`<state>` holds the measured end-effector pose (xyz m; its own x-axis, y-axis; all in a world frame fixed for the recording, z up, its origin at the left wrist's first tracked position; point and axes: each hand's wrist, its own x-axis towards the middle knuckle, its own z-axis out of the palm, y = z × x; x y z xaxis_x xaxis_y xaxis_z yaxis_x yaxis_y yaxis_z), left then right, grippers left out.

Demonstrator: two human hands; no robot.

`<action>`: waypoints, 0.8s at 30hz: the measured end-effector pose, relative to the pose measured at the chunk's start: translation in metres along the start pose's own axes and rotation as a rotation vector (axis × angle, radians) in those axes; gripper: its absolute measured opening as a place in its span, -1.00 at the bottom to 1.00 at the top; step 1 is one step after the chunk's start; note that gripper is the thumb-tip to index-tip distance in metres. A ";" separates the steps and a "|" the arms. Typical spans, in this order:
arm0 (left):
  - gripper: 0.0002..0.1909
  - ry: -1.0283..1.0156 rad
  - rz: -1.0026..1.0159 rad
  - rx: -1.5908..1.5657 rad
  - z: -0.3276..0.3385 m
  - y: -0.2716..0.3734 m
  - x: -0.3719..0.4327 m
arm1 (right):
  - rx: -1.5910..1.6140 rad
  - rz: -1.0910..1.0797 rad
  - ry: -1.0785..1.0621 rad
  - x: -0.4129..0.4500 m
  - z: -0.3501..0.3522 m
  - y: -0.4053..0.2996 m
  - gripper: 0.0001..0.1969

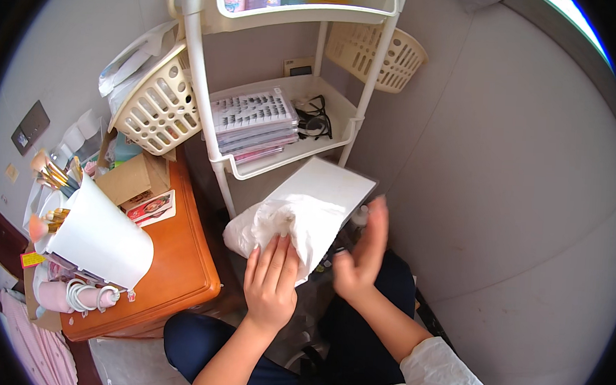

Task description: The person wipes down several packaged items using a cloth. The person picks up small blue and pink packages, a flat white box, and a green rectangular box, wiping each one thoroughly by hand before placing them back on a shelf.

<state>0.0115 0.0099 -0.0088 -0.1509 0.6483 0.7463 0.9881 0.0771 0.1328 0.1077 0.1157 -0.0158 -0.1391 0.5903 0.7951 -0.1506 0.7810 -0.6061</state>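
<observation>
A crumpled white cloth or tissue lies over a flat white panel with a thin edge, tilted below the middle shelf. My left hand rests its extended fingers on the crumpled white material; whether they pinch it is hidden. To the right of the panel, my right hand is raised and a little blurred, its thumb apart from the fingers, with nothing in it. Dark and clear small items below the panel are partly hidden and too unclear to name.
A white shelf rack holds stacked false-eyelash cases and black-framed glasses. Cream plastic baskets hang at its sides. On the orange cabinet at left stand a white brush holder and a pink corded appliance.
</observation>
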 end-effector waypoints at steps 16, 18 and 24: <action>-0.30 -0.562 0.031 -0.321 0.003 0.002 -0.002 | 0.796 1.364 -0.182 0.020 -0.007 0.013 -0.64; -0.33 -0.570 0.030 -0.280 0.006 0.004 -0.003 | 0.824 1.321 -0.223 0.013 -0.006 0.015 -0.56; -0.46 -0.529 0.013 -0.169 0.015 0.004 -0.009 | 0.869 1.256 -0.297 -0.002 -0.001 0.022 -0.50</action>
<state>0.0172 0.0160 -0.0245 -0.0612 0.9438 0.3247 0.9650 -0.0272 0.2609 0.1052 0.1315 -0.0307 -0.7722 0.6088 -0.1816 -0.2787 -0.5815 -0.7643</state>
